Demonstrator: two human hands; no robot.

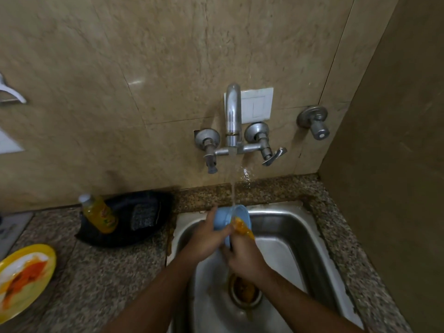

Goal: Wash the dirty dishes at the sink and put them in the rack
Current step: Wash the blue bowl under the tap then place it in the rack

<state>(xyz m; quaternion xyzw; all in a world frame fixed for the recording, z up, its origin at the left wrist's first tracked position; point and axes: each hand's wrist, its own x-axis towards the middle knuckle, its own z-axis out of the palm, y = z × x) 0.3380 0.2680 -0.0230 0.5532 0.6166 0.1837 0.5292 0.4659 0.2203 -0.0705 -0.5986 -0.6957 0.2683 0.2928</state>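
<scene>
A light blue bowl (224,218) with orange food residue on its rim is held tilted over the steel sink (286,239), under the running stream from the tap (233,116). My left hand (206,236) grips the bowl from its left side. My right hand (242,253) holds its lower right edge, the fingers against the orange-stained part. A dirty yellow plate (24,280) smeared with orange sauce lies on the counter at the far left. No rack is in view.
A black tray (149,236) on the granite counter holds a yellow dish-soap bottle (101,215) and a dark scrub pad (141,217). The sink drain (245,292) shows orange scraps. A side wall closes off the right.
</scene>
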